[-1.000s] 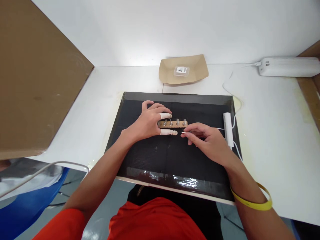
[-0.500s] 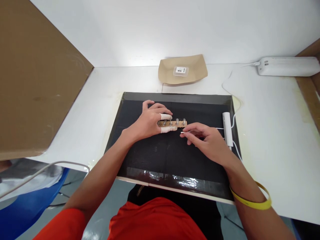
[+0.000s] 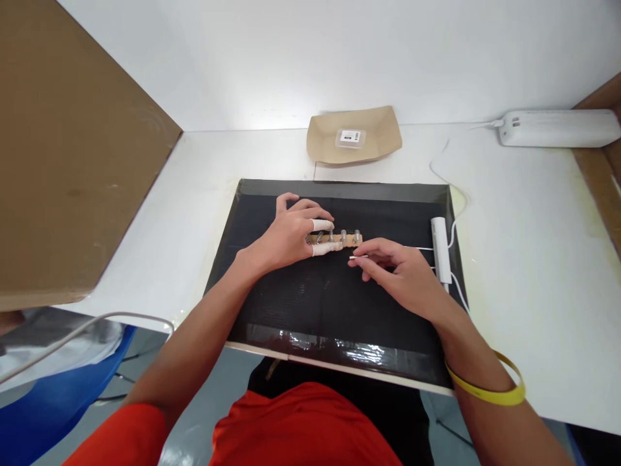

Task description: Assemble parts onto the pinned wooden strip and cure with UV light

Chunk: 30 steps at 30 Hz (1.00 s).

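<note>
My left hand wears white finger covers on its thumb and index finger. Those two fingers grip the long edges of a narrow tan strip, and the other fingers stretch out above it. Several small clear, tube-like pieces with shiny metal parts stand in a row along the strip; the hand hides its left end. Just below the strip's right end, my right hand pinches a thin white stick between thumb and index finger. The stick's tip points left, apart from the strip as far as I can see.
Beneath both hands lies a black mat on the white table. A white bar-shaped device with cables rests at its right edge. Behind is a cardboard tray holding a clear labelled box. A white power strip sits back right; cardboard stands left.
</note>
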Available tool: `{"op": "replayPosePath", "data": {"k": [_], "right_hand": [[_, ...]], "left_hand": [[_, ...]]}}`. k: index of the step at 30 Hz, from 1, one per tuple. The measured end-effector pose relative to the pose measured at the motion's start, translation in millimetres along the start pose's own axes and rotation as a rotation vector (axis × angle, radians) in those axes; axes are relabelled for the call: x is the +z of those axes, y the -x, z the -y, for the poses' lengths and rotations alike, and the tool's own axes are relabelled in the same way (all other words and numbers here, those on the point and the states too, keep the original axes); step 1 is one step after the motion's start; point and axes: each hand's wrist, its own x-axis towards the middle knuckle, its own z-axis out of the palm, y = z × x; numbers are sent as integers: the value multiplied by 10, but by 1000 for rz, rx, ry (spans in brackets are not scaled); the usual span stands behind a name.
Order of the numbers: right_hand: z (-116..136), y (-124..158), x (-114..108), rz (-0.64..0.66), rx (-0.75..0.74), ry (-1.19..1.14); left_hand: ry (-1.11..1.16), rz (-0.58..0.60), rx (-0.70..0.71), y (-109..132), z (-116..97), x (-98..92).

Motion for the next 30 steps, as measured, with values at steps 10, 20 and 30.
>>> {"op": "replayPosePath", "data": {"k": [10, 20, 30], "right_hand": [[6, 7, -3, -8, -4, 14], [19, 18, -5, -6, -4, 21], [28, 17, 0, -4, -10, 29]], "left_hand": [[6, -10, 8, 1, 5, 0], [16, 10, 11, 0, -25, -16], [22, 38, -45, 35, -75, 6]]}}
